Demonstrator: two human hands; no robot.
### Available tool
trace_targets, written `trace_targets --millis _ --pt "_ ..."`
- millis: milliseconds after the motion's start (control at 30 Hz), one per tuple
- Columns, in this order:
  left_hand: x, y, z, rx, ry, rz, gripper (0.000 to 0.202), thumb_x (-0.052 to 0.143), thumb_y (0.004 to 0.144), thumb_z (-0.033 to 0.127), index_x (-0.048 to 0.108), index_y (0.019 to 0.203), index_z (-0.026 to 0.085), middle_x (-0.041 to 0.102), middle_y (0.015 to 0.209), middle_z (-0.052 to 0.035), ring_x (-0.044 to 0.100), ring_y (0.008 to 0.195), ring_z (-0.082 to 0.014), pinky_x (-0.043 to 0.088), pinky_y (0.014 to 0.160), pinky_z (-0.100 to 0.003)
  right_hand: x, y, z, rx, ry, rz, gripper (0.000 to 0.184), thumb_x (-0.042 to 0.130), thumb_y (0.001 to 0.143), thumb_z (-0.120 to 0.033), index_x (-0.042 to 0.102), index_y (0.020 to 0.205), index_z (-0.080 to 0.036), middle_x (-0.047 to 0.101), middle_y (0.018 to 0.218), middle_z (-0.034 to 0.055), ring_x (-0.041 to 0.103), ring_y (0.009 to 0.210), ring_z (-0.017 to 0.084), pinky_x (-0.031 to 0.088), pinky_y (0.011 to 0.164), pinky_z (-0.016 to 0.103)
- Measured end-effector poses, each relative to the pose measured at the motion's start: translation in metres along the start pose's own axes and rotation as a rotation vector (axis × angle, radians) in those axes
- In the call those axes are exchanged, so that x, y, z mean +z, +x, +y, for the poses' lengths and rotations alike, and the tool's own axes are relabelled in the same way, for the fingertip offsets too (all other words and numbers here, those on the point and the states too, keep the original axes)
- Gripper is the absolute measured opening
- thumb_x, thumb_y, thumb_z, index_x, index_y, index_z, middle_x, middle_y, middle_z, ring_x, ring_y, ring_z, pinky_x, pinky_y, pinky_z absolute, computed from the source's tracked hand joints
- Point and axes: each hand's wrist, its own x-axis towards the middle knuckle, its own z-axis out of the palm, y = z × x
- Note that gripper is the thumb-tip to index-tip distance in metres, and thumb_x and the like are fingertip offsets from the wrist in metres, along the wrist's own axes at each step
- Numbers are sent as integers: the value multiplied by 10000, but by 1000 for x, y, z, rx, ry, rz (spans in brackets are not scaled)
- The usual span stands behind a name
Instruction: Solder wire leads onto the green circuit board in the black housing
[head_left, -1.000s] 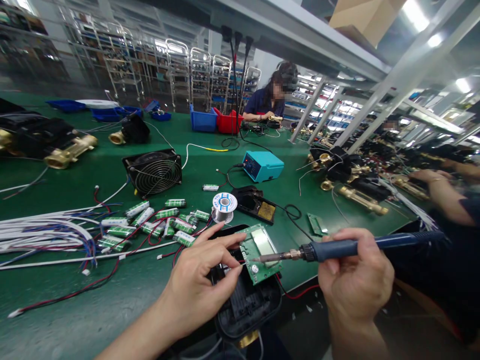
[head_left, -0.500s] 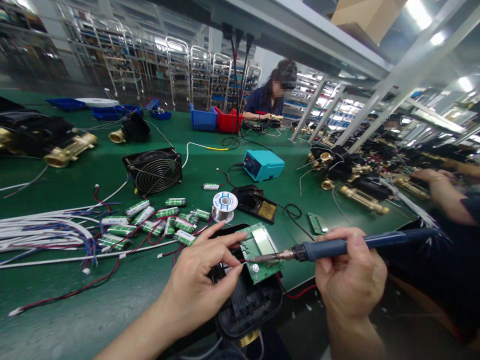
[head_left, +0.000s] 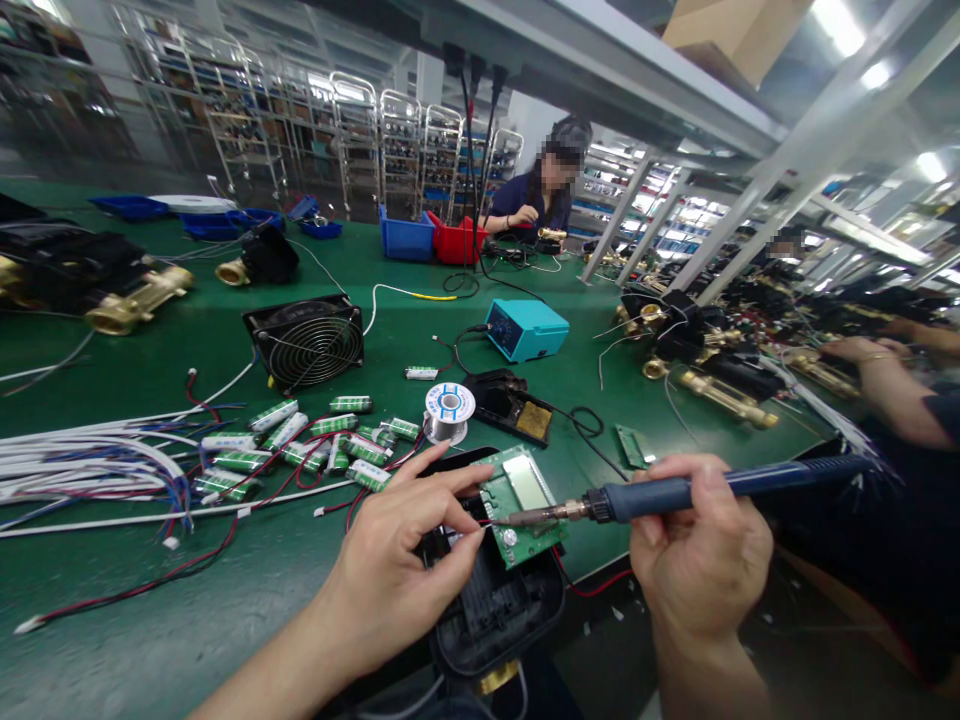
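Observation:
My right hand (head_left: 701, 560) is wrapped round the blue handle of a soldering iron (head_left: 652, 497). Its metal tip rests at the left edge of a green circuit board (head_left: 536, 545) with a small display. There my left hand (head_left: 412, 545) pinches a thin wire (head_left: 486, 523) between thumb and forefinger, while other fingers of it reach to the board's upper left corner. Beneath the board is an open black housing (head_left: 499, 625), with a brass part (head_left: 499, 678) below it. Exactly where tip and wire meet is too small to make out.
Behind the board stand a solder spool (head_left: 448, 402), an iron stand with a sponge (head_left: 534, 420) and a teal soldering station (head_left: 529, 330). Left lie several green batteries (head_left: 240, 460), white cables (head_left: 90, 465) and a fan (head_left: 307, 345). A co-worker (head_left: 536, 190) sits across the bench.
My hands, the iron and the board have hardly moved. Across the bench, the co-worker has lifted a hand off the brass piece.

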Motion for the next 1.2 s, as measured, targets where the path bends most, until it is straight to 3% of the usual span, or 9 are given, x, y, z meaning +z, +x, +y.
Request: trace_targets --millis 233,433,500,600,700,833,1100,1200 --pt "-1 0 0 -7 4 -1 142 592 818 85 584 756 213 779 936 -17 708 1047 -209 423 1103 -521 0 -1 -3 2 -12 14 320 619 836 -429 622 664 -159 532 526 -34 413 300 54 298 279 153" --pt "-1 0 1 -13 -15 -1 151 577 820 84 582 741 213 784 902 -15 712 1039 -220 425 1092 -544 4 3 -8 -14 100 116 299 629 834 -422 621 683 -164 513 432 -47 452 305 86 353 298 169" --pt "0 0 1 -10 -13 4 152 573 820 84 580 739 213 786 900 -17 715 1033 -220 428 1089 -540 3 0 -3 -87 114 27 240 611 885 -406 659 835 -176 622 511 -19 574 390 128 430 346 196" --pt "0 1 1 0 -9 8 154 568 819 80 578 742 213 787 934 -21 715 1034 -215 432 1087 -532 1 -11 8 -193 65 -213 175 570 949 -283 632 1112 -259 765 921 32 740 762 196 591 612 320" --pt "0 1 1 6 -6 3 157 561 818 78 579 743 213 786 951 -16 713 1037 -215 431 1085 -537 -1 -24 16 -197 -137 -423 212 562 945 -176 620 1110 -296 702 1184 28 673 1096 206 530 925 390" --pt "-1 2 1 15 0 10 161 554 824 75 577 745 214 788 889 -5 717 1029 -214 430 1083 -542 -1 -34 15 -136 -291 -651 211 607 907 -203 563 1094 -291 608 1336 48 573 1249 209 460 1010 354" --pt "2 2 1 29 -13 10 152 573 816 81 598 740 211 790 905 -17 726 1004 -221 429 1089 -540 3 -43 16 -165 -345 -657 156 550 924 -162 531 1035 -269 570 1372 61 559 1256 201 458 1002 333" --pt "-9 7 0 -7 -47 11 135 600 830 112 656 768 219 787 969 -18 718 1026 -226 441 1087 -514 4 -45 20 -171 -337 -621 140 529 935 -164 526 1023 -273 584 1349 54 545 1270 192 441 1009 332"
